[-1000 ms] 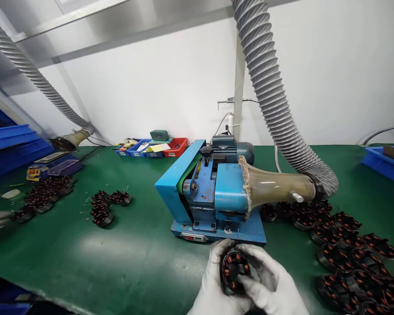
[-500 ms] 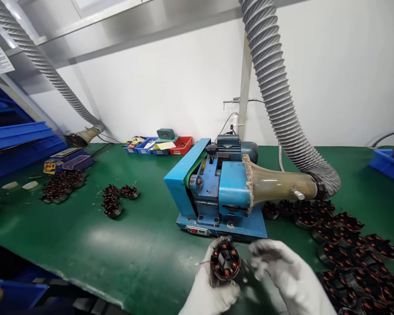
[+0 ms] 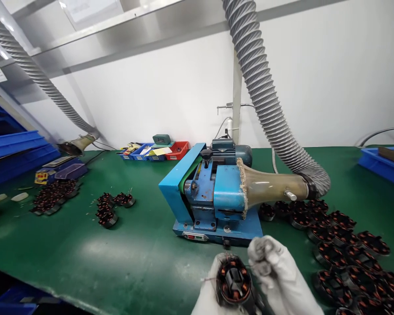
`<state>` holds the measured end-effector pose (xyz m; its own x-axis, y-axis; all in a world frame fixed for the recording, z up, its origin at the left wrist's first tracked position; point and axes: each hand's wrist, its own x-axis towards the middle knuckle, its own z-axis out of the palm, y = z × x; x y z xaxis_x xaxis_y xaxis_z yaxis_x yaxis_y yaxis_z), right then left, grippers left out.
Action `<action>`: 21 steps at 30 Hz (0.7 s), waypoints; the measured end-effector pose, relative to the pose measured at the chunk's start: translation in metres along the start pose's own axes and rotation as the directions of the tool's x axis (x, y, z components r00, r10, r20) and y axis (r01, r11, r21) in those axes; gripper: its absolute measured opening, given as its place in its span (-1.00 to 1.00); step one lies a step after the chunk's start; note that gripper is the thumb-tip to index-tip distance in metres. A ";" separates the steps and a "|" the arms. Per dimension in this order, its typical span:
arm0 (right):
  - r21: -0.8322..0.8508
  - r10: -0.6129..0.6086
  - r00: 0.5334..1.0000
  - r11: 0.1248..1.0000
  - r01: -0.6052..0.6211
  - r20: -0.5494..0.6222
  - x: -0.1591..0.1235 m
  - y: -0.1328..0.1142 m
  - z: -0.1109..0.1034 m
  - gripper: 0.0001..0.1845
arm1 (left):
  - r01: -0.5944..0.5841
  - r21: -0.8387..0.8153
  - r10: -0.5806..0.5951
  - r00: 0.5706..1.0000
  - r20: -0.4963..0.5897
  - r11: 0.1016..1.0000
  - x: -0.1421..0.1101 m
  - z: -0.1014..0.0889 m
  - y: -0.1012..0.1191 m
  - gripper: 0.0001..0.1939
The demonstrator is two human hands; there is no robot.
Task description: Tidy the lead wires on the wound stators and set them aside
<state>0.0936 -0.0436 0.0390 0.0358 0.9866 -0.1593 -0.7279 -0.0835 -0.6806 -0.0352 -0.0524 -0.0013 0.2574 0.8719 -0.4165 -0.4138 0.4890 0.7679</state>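
My left hand [image 3: 207, 292], in a white glove with blackened fingertips, grips a motor stator [image 3: 234, 280] with copper windings on a black core. The open ring faces up toward me, and a thin wire sticks out at its left. Just to the right of the stator, my gloved right hand [image 3: 277, 273] has its fingers closed in a pinch; whatever lies between the fingertips is too small to make out. Both hands are in front of a blue belt sanding machine [image 3: 231, 186], whose green belt shows behind a blue guard.
Many similar stators [image 3: 331, 253] crowd the bench at right; smaller groups of stators [image 3: 107, 210] lie at left. A grey exhaust hose [image 3: 259, 78] comes down to the machine's funnel [image 3: 272, 186]. Small parts bins [image 3: 177, 151] and a blue tray [image 3: 384, 168] stand farther back.
Both hands first held the stator together. My right hand then came off to the right and its fingers have closed in a pinch beside it. The stator now sits lower, in my left hand.
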 end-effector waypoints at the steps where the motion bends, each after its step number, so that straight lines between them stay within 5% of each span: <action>1: 0.101 0.031 0.999 0.995 -0.028 -0.024 0.000 -0.004 -0.001 -0.80 | -0.012 0.013 0.012 1.000 -0.008 1.000 -0.003 -0.003 0.000 -0.51; 4: 0.062 0.056 0.998 0.996 -0.058 0.030 -0.002 -0.010 -0.002 -0.72 | -0.185 0.183 0.192 0.981 -0.022 0.965 -0.010 -0.009 0.001 -0.45; 7: -0.270 0.049 0.995 0.963 -0.024 0.086 -0.003 -0.004 0.003 -0.67 | -0.446 0.369 0.422 0.894 0.149 0.815 -0.010 -0.006 0.005 -0.36; 9: -0.329 -0.006 1.000 0.944 0.010 0.015 -0.002 0.000 0.009 -0.75 | -0.527 0.382 0.465 0.850 0.249 0.759 -0.010 -0.001 0.010 -0.44; 13: -0.064 0.107 0.992 0.992 -0.112 -0.073 0.006 -0.011 0.014 -0.75 | -0.573 0.384 0.481 0.818 0.315 0.724 -0.017 0.004 0.020 -0.54; 15: 0.075 0.052 0.991 0.996 -0.042 -0.125 0.011 -0.017 0.010 -0.73 | -0.623 0.432 0.527 0.782 0.332 0.652 -0.022 0.003 0.023 -0.50; 18: 0.003 -0.103 0.965 0.994 0.107 -0.240 0.012 -0.010 0.000 -0.72 | -0.654 0.515 0.637 0.732 0.242 0.555 -0.022 0.001 0.020 -0.34; 21: -0.258 -0.108 0.988 0.963 0.076 -0.113 0.008 0.019 -0.006 -0.57 | -0.597 0.557 0.698 0.715 0.042 0.577 -0.009 0.000 0.012 -0.38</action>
<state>0.0838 -0.0379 0.0203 0.1914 0.9676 -0.1649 -0.5214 -0.0421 -0.8523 -0.0426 -0.0546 0.0121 -0.0677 0.9636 0.2587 0.0942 -0.2520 0.9631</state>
